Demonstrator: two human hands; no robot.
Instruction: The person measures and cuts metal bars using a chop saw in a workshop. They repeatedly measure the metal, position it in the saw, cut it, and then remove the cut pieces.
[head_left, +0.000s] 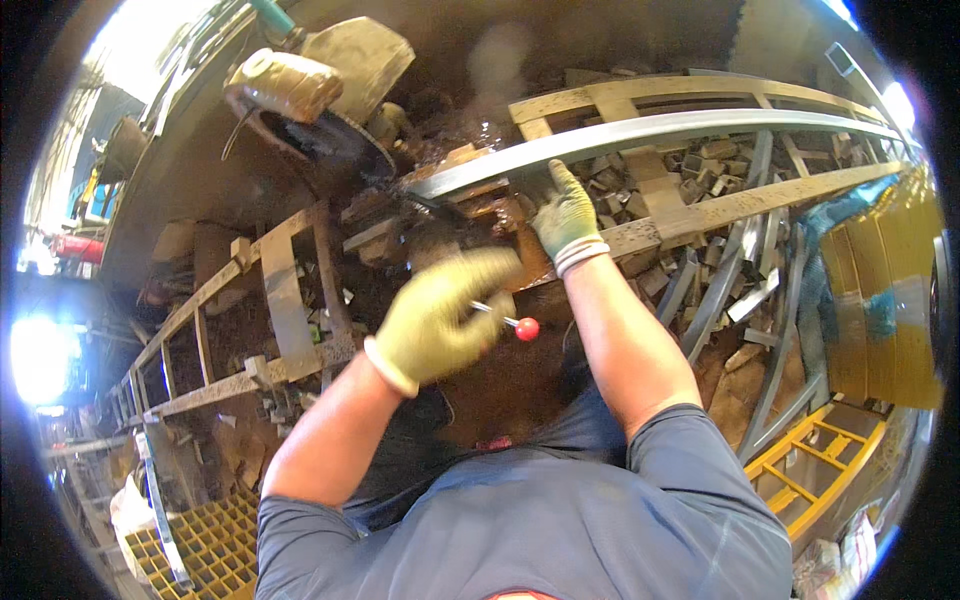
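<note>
Rusty ladder-like steel rack (290,300) of rails and cross bars carries the stock, running from lower left up past the chop saw to upper right. A long grey metal bar (640,135) lies along its top on the right, reaching to the saw blade. Below the rack, the dirt floor (740,390) holds heaped short offcuts (700,170) and loose grey steel strips (720,290).
</note>
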